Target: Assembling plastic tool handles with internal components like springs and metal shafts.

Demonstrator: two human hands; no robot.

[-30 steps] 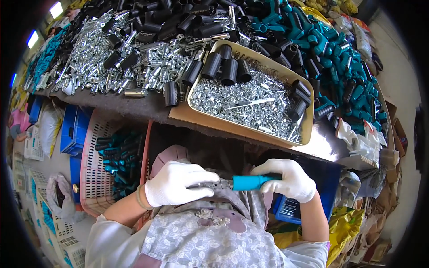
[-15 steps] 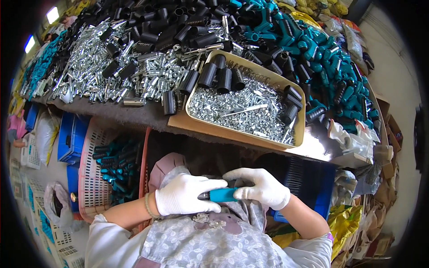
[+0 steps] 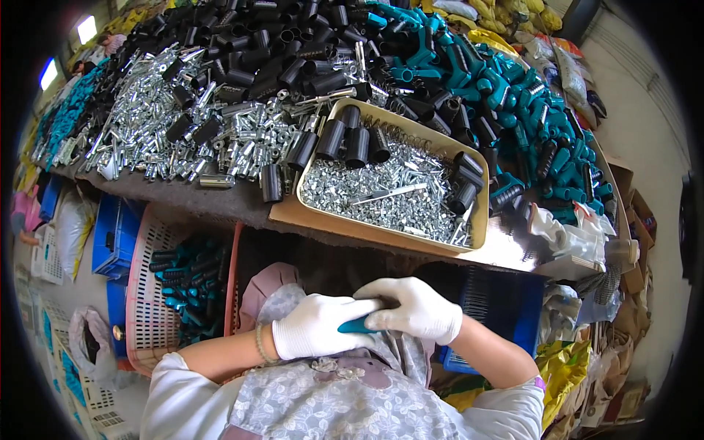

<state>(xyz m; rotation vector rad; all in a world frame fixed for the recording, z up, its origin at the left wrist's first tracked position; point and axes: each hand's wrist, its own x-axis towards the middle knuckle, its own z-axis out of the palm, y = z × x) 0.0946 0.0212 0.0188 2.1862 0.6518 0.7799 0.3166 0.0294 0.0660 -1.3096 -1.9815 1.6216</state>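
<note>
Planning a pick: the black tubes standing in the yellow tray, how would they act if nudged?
The black tubes stand upright on loose metal parts, so they probably tip easily. Being round, they would likely roll once down. They look hollow, probably light. The yellow tray rim should stop them.

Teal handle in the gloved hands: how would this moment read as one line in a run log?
left hand: closed on teal handle | right hand: closed on same handle | hands touching, over lap | tray of small metal parts: on bench ahead

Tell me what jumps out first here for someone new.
The table heaped with shiny metal parts, black tubes and teal handles, plus a tan tray of small hardware. Below, near the lap, the white-gloved left hand and right hand clasp one teal handle.
</note>
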